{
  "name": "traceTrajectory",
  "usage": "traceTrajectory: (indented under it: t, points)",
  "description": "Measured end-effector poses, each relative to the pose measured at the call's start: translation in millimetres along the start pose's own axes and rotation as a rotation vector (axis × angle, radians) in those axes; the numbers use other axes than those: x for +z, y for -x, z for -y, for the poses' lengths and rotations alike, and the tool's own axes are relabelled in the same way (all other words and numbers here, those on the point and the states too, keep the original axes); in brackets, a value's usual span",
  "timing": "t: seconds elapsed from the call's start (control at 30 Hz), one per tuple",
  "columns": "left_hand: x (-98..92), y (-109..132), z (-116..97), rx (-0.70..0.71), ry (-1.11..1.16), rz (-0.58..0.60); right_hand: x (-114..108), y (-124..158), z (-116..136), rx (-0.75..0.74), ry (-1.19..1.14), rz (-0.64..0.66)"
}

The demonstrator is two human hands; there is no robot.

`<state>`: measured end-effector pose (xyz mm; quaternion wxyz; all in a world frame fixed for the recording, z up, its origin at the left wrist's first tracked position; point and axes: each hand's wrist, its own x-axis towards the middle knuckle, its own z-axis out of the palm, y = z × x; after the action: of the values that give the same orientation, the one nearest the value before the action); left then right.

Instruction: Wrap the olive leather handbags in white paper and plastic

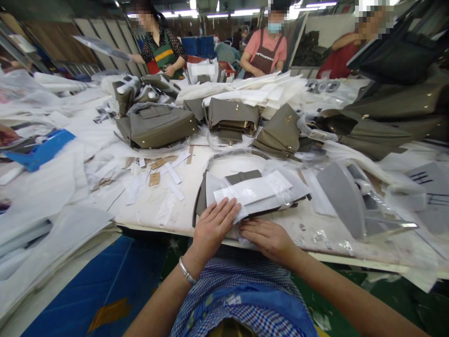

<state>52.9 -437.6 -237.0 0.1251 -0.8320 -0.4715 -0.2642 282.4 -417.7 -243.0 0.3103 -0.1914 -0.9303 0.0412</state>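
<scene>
A flat olive-grey handbag [242,177] lies at the table's near edge, covered by white tissue paper and a clear plastic packet [252,189]. My left hand [213,224], with a bracelet at the wrist, rests flat on the near corner of the paper, fingers stretched out. My right hand [268,238] lies beside it at the table edge, fingers curled down onto the paper's near edge; whether it pinches anything is hidden.
Several olive-grey handbags [157,126] stand across the middle of the table [182,213] among white paper sheets and tags. A grey moulded form [342,199] lies to the right. A blue tray [42,150] is at left. Three other people work at the far side.
</scene>
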Motion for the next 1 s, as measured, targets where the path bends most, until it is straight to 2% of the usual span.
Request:
traceTrajectory:
  t: [0.27,0.67,0.77,0.9,1.0]
  points:
    - [6.9,5,4,-0.003,-0.02,-0.006,9,8,21,-0.012,-0.073,-0.057]
    - [6.6,2,5,-0.019,-0.038,0.068,-5,12,39,-0.032,-0.08,-0.029]
    - [6.0,2,4,-0.008,-0.056,0.083,-16,1,39,-0.013,-0.089,-0.041]
    - [4.1,2,2,0.015,-0.068,0.103,-37,-29,30,0.034,-0.088,-0.058]
    - [3.7,3,-1,-0.002,-0.057,0.065,-45,-52,18,0.064,-0.045,-0.038]
